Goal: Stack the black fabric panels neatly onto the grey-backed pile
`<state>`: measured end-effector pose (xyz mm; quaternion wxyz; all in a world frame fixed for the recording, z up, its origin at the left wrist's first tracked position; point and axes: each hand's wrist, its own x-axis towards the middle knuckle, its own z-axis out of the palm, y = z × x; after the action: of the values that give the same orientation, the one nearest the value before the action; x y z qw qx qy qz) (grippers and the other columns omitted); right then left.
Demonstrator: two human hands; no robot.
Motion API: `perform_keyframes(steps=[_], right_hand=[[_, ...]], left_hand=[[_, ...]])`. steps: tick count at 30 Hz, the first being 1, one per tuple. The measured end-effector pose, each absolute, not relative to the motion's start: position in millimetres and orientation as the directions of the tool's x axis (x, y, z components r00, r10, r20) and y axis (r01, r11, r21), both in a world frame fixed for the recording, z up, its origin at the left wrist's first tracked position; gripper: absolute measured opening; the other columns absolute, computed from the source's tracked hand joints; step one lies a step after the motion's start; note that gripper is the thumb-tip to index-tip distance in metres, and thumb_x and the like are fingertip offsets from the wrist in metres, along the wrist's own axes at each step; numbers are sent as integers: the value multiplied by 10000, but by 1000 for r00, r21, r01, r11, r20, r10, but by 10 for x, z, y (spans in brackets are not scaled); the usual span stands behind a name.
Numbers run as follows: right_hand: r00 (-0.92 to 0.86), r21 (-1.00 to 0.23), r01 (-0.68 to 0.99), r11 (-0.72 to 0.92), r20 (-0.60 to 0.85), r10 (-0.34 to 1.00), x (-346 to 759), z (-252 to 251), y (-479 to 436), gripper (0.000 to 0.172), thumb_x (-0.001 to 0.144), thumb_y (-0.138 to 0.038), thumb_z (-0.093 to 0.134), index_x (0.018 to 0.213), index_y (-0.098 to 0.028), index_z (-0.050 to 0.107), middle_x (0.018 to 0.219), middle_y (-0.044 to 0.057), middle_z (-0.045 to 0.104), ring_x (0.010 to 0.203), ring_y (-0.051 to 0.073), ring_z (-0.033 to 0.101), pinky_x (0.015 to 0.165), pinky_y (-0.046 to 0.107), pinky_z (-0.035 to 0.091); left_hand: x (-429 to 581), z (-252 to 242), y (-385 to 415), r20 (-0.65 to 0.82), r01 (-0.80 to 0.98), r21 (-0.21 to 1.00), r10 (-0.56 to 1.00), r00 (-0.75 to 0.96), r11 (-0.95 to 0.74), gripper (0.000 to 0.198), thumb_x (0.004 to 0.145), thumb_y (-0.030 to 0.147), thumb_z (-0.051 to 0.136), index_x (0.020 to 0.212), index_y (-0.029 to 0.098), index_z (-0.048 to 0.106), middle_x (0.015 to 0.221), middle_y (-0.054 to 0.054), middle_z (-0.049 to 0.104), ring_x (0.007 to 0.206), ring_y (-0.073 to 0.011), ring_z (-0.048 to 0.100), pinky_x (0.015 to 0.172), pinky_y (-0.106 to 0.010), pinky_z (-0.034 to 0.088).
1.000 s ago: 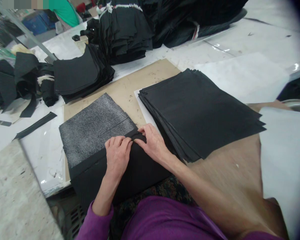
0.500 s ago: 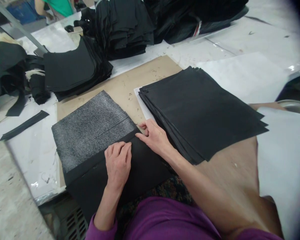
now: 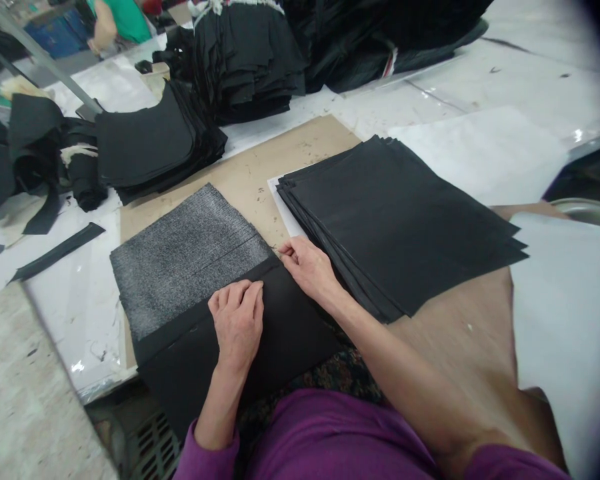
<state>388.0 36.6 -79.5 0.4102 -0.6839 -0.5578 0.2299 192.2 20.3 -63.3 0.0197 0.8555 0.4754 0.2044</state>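
Observation:
A black sheet (image 3: 285, 320) with a folded upper strip lies over a stack of speckled grey pieces (image 3: 185, 257), its lower part hanging past the table edge toward my lap. My left hand (image 3: 237, 317) presses on this sheet near the fold, fingers bent and held together. At the right end of the fold, my right hand (image 3: 310, 267) is closed in a pinch, thumb against forefinger, at the sheet's edge. Its fingertips partly hide what is between them. Just right of that hand lies a fanned stack of large black sheets (image 3: 405, 220).
Brown board (image 3: 325, 137) lies beneath the work. Behind stand curved black pieces (image 3: 145, 143) and a tied black bundle (image 3: 250, 53). A black strip (image 3: 60, 252) lies at left; white paper (image 3: 565, 280) hangs at right. A person in green (image 3: 130, 20) is far back.
My right thumb has drawn back from the top of the sheet and closed against the forefinger at its edge. My left hand stays nearly in place. The view has shifted slightly.

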Motion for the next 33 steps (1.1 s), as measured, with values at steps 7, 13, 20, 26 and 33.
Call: perform_keyframes(steps=[7,13,20,26,33], right_hand=[[289,-833,553,8,201,936,3882,-754,247,155,953,-192,461,1019,-216,599,1015,48,632,909,182,619,849,342,483],[21,-658,727,195,306,952,3751,-634,102,272,939,-179,565,1205,-227,595,1189,99,584,1108,242,544,970,429,469],[-209,-447,824,349,333,919,3711,-525,145,278,916,-147,604,1186,-209,622,1206,96,584,1146,252,503,951,434,434],[-331,-392,805,446,327,885,3775,-450,246,154,899,-182,652,1052,-196,643,1165,64,616,1124,235,510,976,410,395],[-407,-342,805,486,279,870,3798,-314,225,25,944,-230,618,937,-209,628,992,36,660,992,206,553,964,394,372]], left_hand=[[1922,-596,191,340,805,240,824,453,-542,180,998,259,531,1117,263,666,1122,-66,655,1055,-246,567,970,-450,389],[1907,-522,257,307,815,268,847,433,-514,231,975,319,577,1189,234,603,1204,-92,637,1153,-278,536,987,-469,398],[1893,-424,392,197,804,291,855,480,-518,166,943,318,625,1099,264,648,1019,-33,651,990,-221,568,907,-420,425],[1891,-333,457,158,790,353,864,478,-501,64,894,293,676,919,246,641,1030,-19,638,1010,-218,565,888,-399,425],[1850,-411,360,255,753,364,836,485,-548,67,926,248,596,990,250,614,1018,-14,681,998,-223,615,964,-460,393]])
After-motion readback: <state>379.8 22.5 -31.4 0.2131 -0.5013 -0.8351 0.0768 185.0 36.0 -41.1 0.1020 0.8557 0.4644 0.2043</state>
